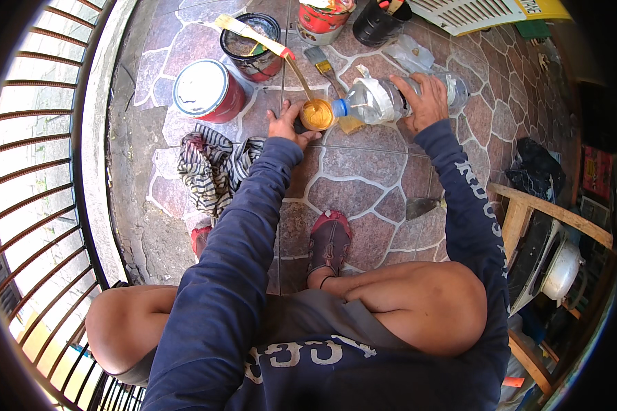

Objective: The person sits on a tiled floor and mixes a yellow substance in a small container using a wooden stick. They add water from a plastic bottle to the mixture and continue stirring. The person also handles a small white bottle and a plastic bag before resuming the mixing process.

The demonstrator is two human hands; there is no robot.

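Note:
My left hand [288, 125] grips a small cup of golden-yellow paint [318, 115] low over the tiles, a stick [300, 80] standing in it. My right hand [426, 101] is wrapped round a clear plastic bottle [376, 103] with white wrapping, held sideways, its blue top [341, 107] at the cup's rim. A brush with pale bristles [250, 35] lies across a black paint can [252, 66]. A grey-bristled brush [319, 61] and a yellow pad [351, 125] lie behind and under the bottle's neck.
Around my hands are a red lidded can [209, 92], a striped rag [212, 168], a red-and-silver can [322, 20], a black container [380, 27] and a plastic bag [408, 55]. Metal railings [38, 185] run left; a wooden frame [555, 219] stands right.

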